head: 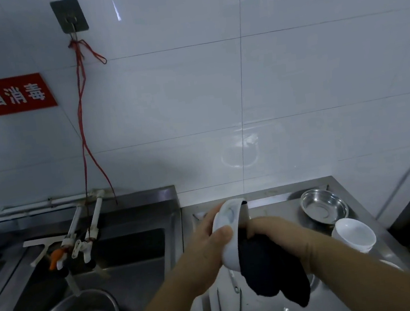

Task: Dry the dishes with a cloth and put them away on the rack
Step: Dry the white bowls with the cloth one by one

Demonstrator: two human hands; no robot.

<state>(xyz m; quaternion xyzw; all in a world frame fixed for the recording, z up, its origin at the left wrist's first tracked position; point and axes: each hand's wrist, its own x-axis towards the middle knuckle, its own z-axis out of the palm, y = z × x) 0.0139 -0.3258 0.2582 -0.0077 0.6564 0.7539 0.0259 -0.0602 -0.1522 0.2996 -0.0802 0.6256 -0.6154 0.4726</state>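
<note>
A white bowl (230, 232) is held on edge above the steel counter (280, 207) and wiped with a dark cloth (272, 273).

The bowl is gripped at its rim by the left hand (207, 243), thumb curled over the near edge; it is tilted so that its opening faces right, its rim running from near to far. The cloth is clutched by the right hand (272, 229) and pressed into the bowl, its loose end hanging below. A steel dish (324, 209) and a white cup (354, 235) are seen on the counter to the right, a sink (133, 252) to the left.
</note>
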